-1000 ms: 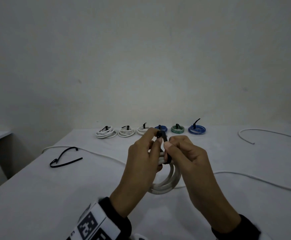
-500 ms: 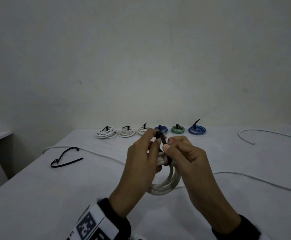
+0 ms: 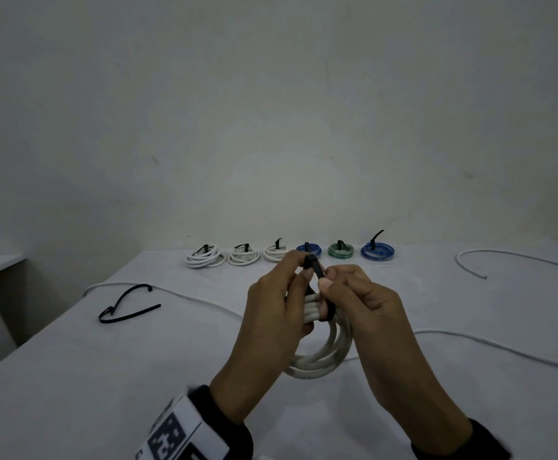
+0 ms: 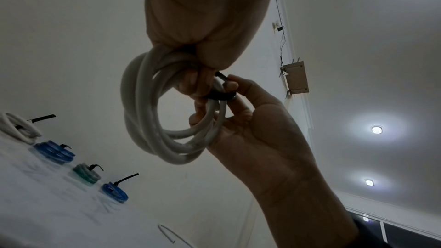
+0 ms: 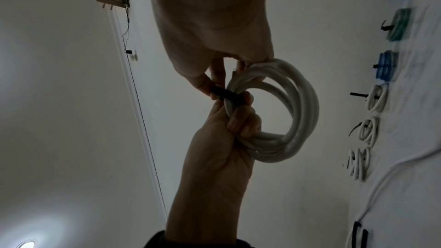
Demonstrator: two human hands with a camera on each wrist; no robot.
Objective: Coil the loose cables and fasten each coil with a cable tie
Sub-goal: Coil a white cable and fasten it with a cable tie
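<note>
The left hand (image 3: 271, 303) held a round coil of thick white cable (image 3: 324, 360) up above the white table (image 3: 72, 376), fingers curled around it. The right hand (image 3: 360, 303) pinched the thin black plastic cable tie (image 3: 315, 272) looped around that coil, finger and thumb pressed together.

The thick white coiled cable (image 3: 324, 361) has a smooth, faintly glossy plastic sheath, the black strap-like cable tie (image 3: 317, 272) around it looks matt plastic, and the white table (image 3: 72, 376) beneath looks matt.
</note>
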